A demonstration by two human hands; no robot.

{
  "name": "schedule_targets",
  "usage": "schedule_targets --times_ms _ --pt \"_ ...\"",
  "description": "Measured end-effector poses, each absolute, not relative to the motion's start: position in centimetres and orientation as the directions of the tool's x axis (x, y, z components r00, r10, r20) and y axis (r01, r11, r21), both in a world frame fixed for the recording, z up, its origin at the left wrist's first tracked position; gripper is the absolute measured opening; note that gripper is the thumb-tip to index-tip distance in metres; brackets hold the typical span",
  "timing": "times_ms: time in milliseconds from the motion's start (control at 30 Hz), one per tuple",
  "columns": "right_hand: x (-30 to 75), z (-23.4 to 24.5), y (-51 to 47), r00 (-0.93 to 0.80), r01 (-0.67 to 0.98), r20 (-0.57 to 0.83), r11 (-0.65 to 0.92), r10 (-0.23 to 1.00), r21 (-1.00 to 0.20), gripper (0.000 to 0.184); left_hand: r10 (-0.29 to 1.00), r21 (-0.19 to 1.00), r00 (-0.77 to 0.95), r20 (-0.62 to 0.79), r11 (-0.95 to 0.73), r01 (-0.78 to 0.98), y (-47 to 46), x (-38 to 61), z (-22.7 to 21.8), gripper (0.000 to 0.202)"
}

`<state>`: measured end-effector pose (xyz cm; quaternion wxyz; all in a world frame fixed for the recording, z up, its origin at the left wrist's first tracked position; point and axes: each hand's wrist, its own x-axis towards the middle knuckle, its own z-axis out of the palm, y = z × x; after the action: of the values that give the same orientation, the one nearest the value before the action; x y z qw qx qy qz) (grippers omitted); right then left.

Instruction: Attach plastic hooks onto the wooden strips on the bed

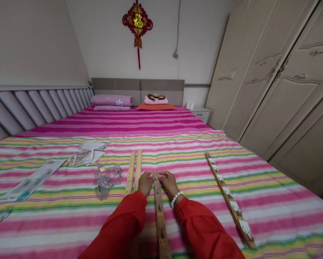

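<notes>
A long wooden strip with a row of small metal hooks lies lengthwise in front of me on the bed. At its far end, beside the farthest metal hook, my left hand pinches the strip's left edge. My right hand, with a white bead bracelet on the wrist, closes on the right edge at the same end. The fingertips are small in view, so their exact hold on the hook cannot be made out. Two bare wooden strips, one drilled with holes and one plain, lie just left of my left hand.
On the right lies another wooden strip with white tags along it. Clear plastic bags with small metal parts, a pile of white packets and a long flat package are on the left. A railing borders the bed.
</notes>
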<state>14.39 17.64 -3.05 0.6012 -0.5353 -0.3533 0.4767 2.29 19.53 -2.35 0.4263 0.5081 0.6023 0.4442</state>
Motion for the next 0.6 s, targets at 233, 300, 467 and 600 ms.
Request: schedule_targets --times_ms 233,300,467,600 --pt "14.7 -4.0 18.0 0.225 -0.139 -0.04 -0.008 0.973 -0.99 0.04 0.997 0.958 -0.07 -0.019 0.038 0.285 19.1 2.5 -2.2 0.041" --pt "14.9 -4.3 18.1 0.176 -0.066 0.004 0.016 0.984 -0.998 0.039 0.999 0.941 -0.039 0.024 -0.01 0.339 19.0 2.4 -2.2 0.043" --pt "15.2 -4.0 17.9 0.045 0.155 0.084 0.076 0.995 -0.985 0.033 0.99 0.849 0.107 0.088 -0.13 0.512 18.8 2.2 -2.3 0.035" --pt "15.0 -3.2 17.6 -0.037 0.529 0.101 0.105 0.994 -0.842 0.037 0.985 0.844 0.169 0.041 -0.125 0.521 19.2 2.1 -2.5 0.035"
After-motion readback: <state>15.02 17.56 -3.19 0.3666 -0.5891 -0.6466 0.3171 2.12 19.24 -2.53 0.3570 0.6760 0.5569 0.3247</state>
